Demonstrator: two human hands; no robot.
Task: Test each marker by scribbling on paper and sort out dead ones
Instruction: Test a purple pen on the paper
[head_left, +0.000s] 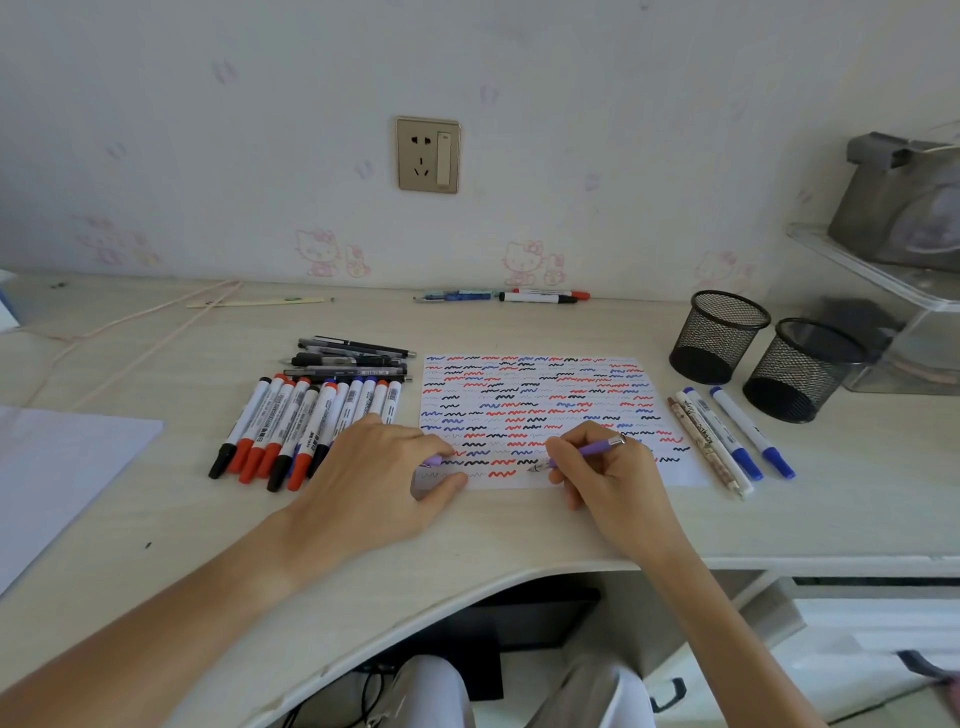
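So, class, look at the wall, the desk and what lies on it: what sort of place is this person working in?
Probably a home study desk, perhaps a child's room: cartoon-cat wallpaper behind a pale desk, mesh pen cups standing by the scribbled paper, and a wall socket.

head view: worn on my head | faces forward and down | close over my desk | wall behind

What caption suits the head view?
Right hand tests purple pen on scribbled paper; left hand steadies it.
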